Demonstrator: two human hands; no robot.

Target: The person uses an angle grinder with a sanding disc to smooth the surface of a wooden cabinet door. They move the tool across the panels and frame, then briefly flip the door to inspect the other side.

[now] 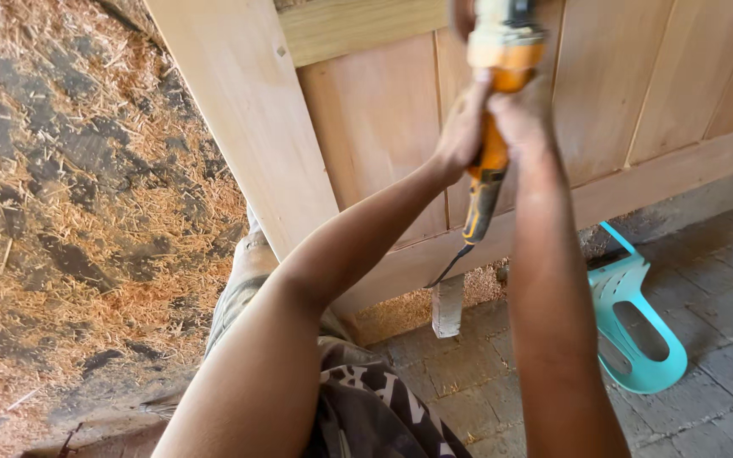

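Both hands on a yellow power tool against a wooden door panel.

We see the left hand (pixel 461 131) and right hand (pixel 517 114) both clamped round the corded power tool (pixel 495 102), held up at the far wood panel (pixel 375 119). We judge sanding or grinding is under way; steady two-handed pressure is needed. Sawdust (pixel 61 212) lies left, a teal plastic chair (pixel 638 331) on the paving right.

A yellow-orange power tool (pixel 495 102) is held upright against a pale wooden panel (pixel 375 119), its head cut off by the picture's top edge. Its handle is gripped from both sides, and a dark cord hangs from its lower end.
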